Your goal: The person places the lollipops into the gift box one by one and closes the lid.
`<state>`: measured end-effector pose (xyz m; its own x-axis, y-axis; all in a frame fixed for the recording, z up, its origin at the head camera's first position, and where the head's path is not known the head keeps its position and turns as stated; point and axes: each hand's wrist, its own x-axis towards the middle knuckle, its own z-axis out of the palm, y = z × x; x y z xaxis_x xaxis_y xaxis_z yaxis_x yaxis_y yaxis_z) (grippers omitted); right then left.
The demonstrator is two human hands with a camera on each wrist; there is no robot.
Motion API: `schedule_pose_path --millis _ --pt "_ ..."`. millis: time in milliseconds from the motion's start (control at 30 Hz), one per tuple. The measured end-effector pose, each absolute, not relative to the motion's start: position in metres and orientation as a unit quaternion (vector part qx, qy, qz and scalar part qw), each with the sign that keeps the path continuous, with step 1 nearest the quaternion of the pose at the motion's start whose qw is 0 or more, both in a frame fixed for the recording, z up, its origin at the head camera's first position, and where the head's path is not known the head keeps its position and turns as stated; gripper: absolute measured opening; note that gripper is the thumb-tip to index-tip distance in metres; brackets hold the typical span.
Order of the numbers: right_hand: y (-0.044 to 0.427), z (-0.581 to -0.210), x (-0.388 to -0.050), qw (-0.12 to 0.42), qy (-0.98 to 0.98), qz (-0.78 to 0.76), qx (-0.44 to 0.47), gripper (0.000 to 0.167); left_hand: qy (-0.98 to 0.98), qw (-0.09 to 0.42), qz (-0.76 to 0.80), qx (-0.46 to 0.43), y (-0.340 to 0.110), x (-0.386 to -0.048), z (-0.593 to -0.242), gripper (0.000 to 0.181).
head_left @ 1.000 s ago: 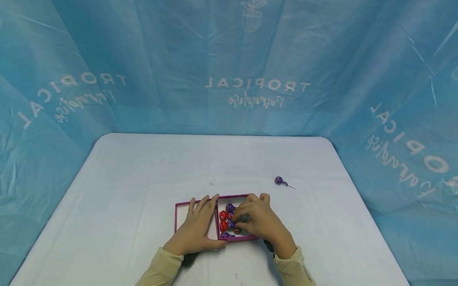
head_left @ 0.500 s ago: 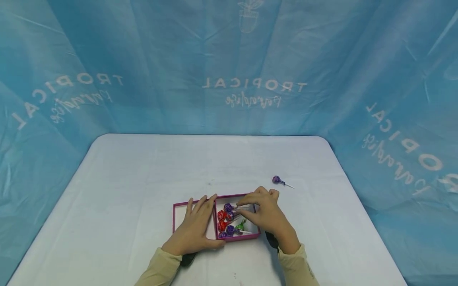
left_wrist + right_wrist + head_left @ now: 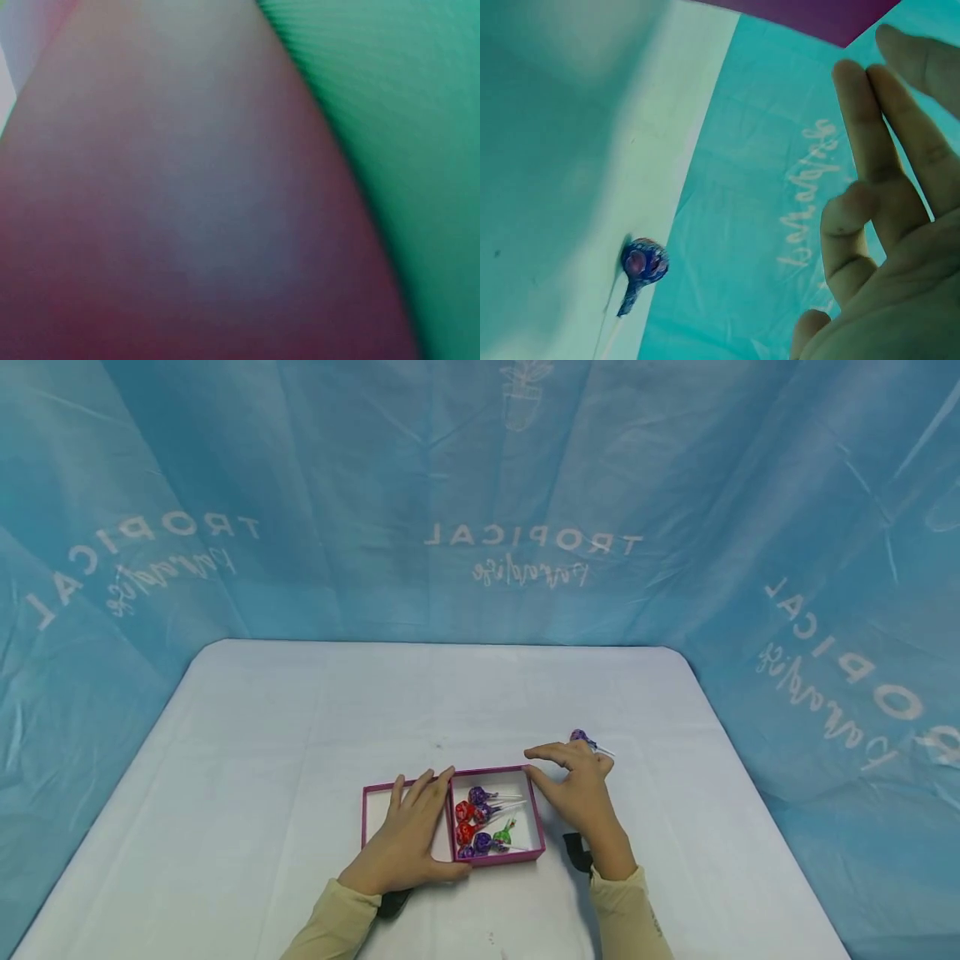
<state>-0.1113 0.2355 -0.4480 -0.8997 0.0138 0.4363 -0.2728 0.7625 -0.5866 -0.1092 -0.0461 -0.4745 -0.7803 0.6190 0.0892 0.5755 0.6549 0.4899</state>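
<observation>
A white box with pink edges lies open on the table, its left part (image 3: 376,810) beside its right part (image 3: 534,831). Several wrapped lollipops, red, purple and green, lie in the right part, among them a green one (image 3: 503,837). My left hand (image 3: 405,845) rests across the left part, fingers straight toward the back edge, thumb along the front. Just off the box's back right corner is my right hand (image 3: 579,789), thumb and fingers apart with nothing between them. Skin fills most of the left wrist view.
A single purple lollipop (image 3: 643,259) lies on the white table (image 3: 300,710) beyond my right hand, partly hidden by it in the head view. Blue curtains (image 3: 420,485) with mirrored lettering hang behind and at both sides.
My right hand has lifted out of the box and moved right, past its right edge. The lollipops it covered now show. My left hand has stayed in place.
</observation>
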Motion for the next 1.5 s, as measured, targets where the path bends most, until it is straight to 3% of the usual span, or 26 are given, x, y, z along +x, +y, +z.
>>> schedule_pose_path --millis 633,1500 --pt "0.285 -0.463 -0.134 0.245 -0.913 0.314 -0.088 0.025 0.906 0.044 0.26 0.33 -0.047 -0.109 -0.473 0.134" --pt "0.302 -0.465 -0.143 0.166 -0.93 0.289 -0.156 0.035 0.906 0.044 0.257 0.334 -0.048 -0.11 -0.475 0.133"
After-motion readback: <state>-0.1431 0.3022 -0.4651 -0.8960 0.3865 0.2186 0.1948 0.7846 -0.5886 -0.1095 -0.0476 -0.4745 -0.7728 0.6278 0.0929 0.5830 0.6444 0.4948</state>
